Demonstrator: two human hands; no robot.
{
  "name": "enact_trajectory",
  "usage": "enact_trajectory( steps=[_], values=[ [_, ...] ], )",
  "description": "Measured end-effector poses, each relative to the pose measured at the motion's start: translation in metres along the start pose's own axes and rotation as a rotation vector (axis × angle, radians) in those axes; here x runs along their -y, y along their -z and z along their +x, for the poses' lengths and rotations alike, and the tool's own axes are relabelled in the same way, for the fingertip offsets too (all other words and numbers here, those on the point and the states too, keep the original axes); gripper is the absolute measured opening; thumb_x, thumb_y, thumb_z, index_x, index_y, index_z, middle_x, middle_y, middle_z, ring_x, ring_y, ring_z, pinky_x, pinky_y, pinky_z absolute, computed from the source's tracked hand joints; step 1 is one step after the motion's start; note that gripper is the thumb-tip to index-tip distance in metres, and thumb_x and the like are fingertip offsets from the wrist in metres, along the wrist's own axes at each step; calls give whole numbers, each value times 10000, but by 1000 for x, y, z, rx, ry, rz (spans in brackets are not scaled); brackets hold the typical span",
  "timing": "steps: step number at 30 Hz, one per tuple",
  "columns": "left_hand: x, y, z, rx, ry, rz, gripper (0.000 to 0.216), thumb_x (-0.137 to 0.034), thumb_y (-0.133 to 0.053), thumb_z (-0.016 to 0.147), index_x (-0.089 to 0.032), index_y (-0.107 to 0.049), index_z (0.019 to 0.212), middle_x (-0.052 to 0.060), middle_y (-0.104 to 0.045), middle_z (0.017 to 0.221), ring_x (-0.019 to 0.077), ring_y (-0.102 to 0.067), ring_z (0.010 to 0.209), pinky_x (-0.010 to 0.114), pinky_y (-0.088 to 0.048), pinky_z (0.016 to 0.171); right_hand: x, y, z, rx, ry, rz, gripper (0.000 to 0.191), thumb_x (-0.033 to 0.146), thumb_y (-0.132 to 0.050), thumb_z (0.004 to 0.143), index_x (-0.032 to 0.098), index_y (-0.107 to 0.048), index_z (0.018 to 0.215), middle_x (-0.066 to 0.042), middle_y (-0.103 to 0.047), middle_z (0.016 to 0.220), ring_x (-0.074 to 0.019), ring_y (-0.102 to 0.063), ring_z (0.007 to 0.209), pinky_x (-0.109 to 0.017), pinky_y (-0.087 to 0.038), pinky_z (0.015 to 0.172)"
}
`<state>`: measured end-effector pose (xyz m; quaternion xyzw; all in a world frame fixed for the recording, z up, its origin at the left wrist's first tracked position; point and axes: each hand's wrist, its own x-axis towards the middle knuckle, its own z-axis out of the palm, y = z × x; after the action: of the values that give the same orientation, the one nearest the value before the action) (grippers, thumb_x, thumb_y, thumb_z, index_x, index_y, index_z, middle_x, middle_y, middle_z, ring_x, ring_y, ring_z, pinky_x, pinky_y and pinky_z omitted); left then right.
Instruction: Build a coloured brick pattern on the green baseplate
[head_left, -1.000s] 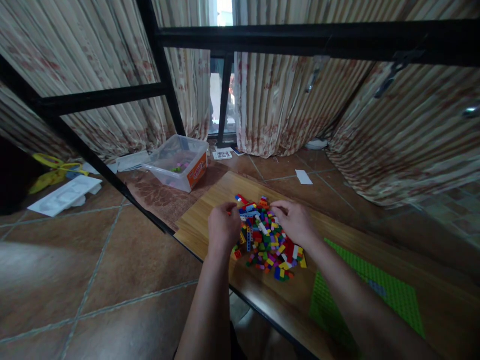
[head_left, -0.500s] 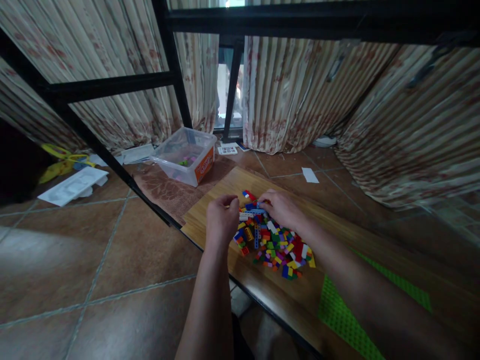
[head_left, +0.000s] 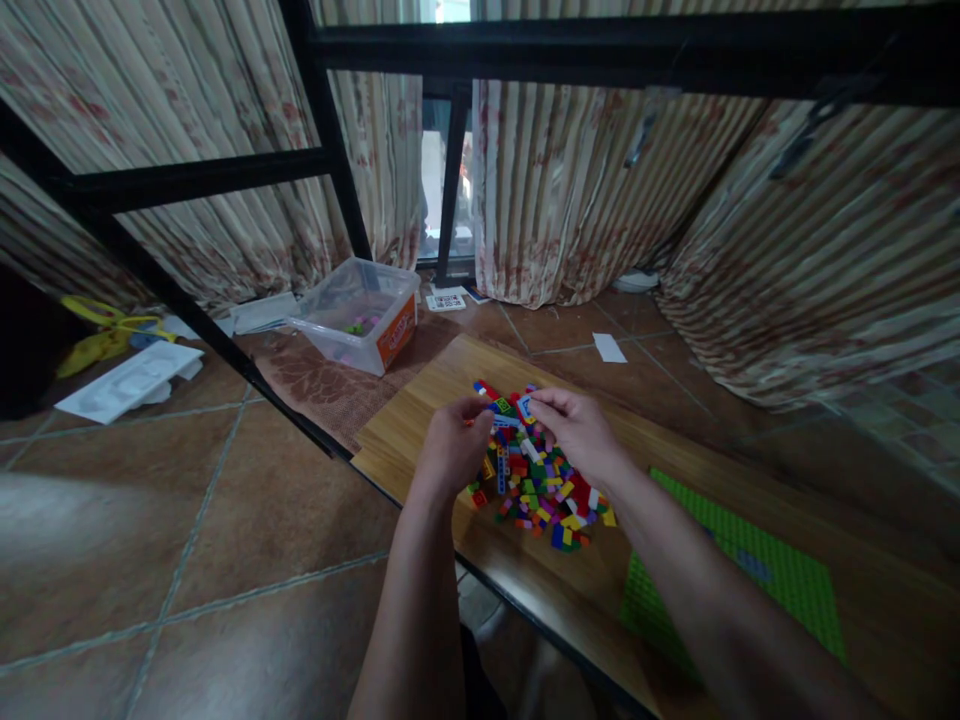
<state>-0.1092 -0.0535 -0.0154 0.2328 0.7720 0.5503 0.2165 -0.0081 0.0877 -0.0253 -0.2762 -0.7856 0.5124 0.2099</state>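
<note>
Colourful toy bricks (head_left: 536,490) lie in a heap on the wooden board. At the far side of the heap, my right hand (head_left: 574,425) pinches a light blue brick (head_left: 525,407) between thumb and fingers. My left hand (head_left: 454,440) is over the left edge of the heap, its thumb and fingertips drawn together. Whatever it may hold is hidden. Between the hands a longer light blue brick (head_left: 506,421) and a green brick (head_left: 503,405) show on the heap.
A green studded baseplate (head_left: 799,590) lies to the right, partly under my right forearm, with bluish pieces on it. Beyond the wooden tabletop (head_left: 420,400), a clear plastic bin (head_left: 345,345) stands on a brown mat. Black metal bars (head_left: 225,180) cross the view above.
My right hand has lifted slightly, and the light blue brick in its fingers now shows plainly. My left hand has moved a little nearer. The view has shifted, uncovering more of the baseplate.
</note>
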Motion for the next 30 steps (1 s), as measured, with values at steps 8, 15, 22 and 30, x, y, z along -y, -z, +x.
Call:
enact_trajectory(
  steps=[8, 15, 22, 30],
  values=[
    [4, 10, 8, -216, 44, -23, 318, -264, -598, 823, -90, -738, 1050, 123, -756, 869, 223, -708, 855, 317, -536, 800, 22, 10, 8, 214, 98, -721, 99, 283, -689, 788, 252, -766, 842, -24, -744, 812, -198, -664, 749, -296, -437, 666],
    [6, 13, 7, -245, 51, -126, 289, -268, -609, 813, -108, -742, 1014, 103, -756, 861, 193, -700, 780, 269, -531, 699, 26, -17, 49, 313, 306, -859, 228, 180, -601, 850, 261, -778, 969, -61, -741, 984, -217, -664, 918, -301, -455, 781],
    [6, 20, 7, -242, 101, -226, 306, -276, -608, 807, -116, -734, 1036, 84, -749, 844, 153, -659, 637, 233, -487, 567, 14, -37, 76, 493, 352, -893, 223, 80, -701, 711, 267, -785, 798, -32, -735, 906, -210, -659, 873, -274, -452, 749],
    [13, 38, 7, -386, 92, -121, 314, -280, -592, 789, -109, -742, 1006, 105, -751, 872, 189, -703, 759, 258, -523, 661, 19, -35, 75, 435, 349, -781, 130, 127, -684, 759, 219, -741, 830, -54, -734, 918, -207, -659, 877, -295, -472, 792]
  ],
)
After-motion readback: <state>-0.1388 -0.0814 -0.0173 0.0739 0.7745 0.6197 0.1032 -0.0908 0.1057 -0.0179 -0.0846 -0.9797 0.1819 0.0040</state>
